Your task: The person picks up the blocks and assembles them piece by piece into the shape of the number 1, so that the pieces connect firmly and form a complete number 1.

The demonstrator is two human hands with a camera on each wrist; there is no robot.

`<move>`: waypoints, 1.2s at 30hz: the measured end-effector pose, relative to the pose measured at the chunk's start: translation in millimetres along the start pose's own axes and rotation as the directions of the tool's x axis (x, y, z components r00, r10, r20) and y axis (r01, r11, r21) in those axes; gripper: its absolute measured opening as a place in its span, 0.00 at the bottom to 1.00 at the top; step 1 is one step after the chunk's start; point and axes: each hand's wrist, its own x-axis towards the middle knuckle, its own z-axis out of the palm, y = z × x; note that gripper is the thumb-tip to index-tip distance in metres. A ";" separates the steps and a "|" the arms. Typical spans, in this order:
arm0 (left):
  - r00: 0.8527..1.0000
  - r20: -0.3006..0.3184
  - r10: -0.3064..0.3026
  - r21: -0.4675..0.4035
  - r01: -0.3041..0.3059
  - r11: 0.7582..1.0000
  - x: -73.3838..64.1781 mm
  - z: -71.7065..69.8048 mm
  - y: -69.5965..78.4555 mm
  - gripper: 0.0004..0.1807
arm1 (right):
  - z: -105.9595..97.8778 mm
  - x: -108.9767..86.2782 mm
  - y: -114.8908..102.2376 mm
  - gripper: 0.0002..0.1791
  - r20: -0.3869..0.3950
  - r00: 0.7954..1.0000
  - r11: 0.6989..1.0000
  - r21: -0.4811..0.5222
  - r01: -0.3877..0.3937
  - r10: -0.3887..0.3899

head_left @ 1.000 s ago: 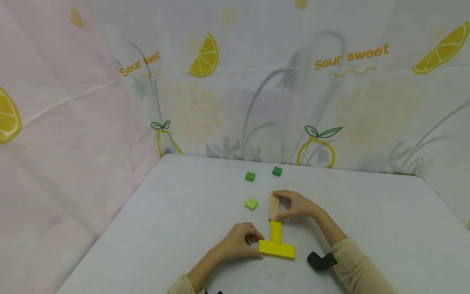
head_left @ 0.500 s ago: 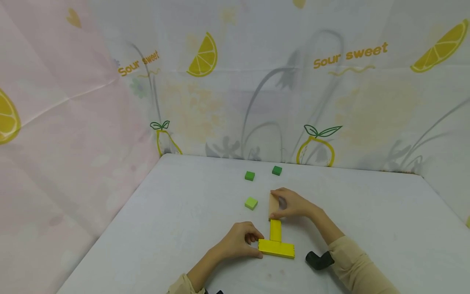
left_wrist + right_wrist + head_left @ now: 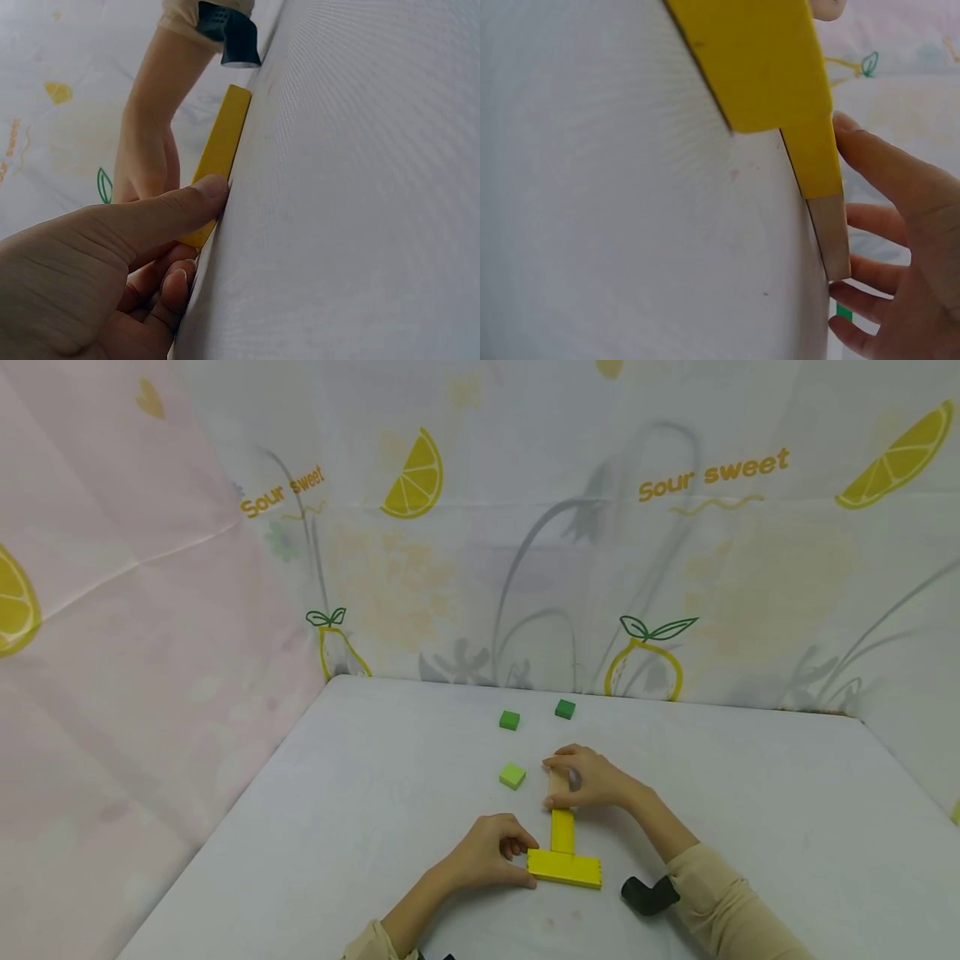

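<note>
A long yellow block [image 3: 566, 869] lies crosswise on the table. A second yellow block [image 3: 562, 832] runs away from its middle, and a plain wooden block [image 3: 558, 782] continues that line, end to end. My left hand [image 3: 486, 856] pinches the left end of the crosswise block; in the left wrist view the thumb lies on that yellow block [image 3: 223, 139]. At the wooden block, my right hand [image 3: 592, 779] spans its length, thumb at the near end and fingers at the far end. From the right wrist, the wooden block [image 3: 831, 236] abuts the yellow one, partly beside the fingers.
A light green block [image 3: 512, 776] sits left of the wooden block. Farther back are a green block [image 3: 509, 720] and a dark green block [image 3: 566, 709]. A black wrist device [image 3: 648, 896] hangs at the right sleeve. Printed cloth stands behind the white table [image 3: 337, 777].
My right hand's fingers have shifted slightly left over the wooden block. The left hand and the yellow blocks stay nearly where they were.
</note>
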 end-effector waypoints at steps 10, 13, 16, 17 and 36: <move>1.000 -0.006 0.009 -0.002 -0.009 1.000 0.7 0.5 -1.6 0.18 | -1.5 -0.2 -0.2 0.35 0.000 1.000 1.000 0.018 -0.010 0.010; 1.000 -0.008 0.006 -0.003 -0.006 1.000 0.6 0.8 -1.8 0.18 | -2.2 -0.7 1.1 0.35 0.000 1.000 0.999 0.044 -0.006 0.006; 1.000 -0.007 0.000 -0.006 0.000 1.000 0.4 1.2 -1.9 0.18 | -2.8 -1.1 2.5 0.34 0.003 1.000 0.997 0.073 -0.010 0.010; 1.000 -0.008 0.000 -0.008 0.000 1.000 0.5 1.3 -1.9 0.18 | -3.2 -1.2 2.7 0.34 0.005 1.000 0.996 0.089 -0.016 0.016; 1.000 -0.002 -0.003 -0.006 0.003 1.000 -0.6 -0.2 0.4 0.18 | -7.6 -4.2 10.2 0.29 0.078 0.997 0.978 0.206 -0.044 0.028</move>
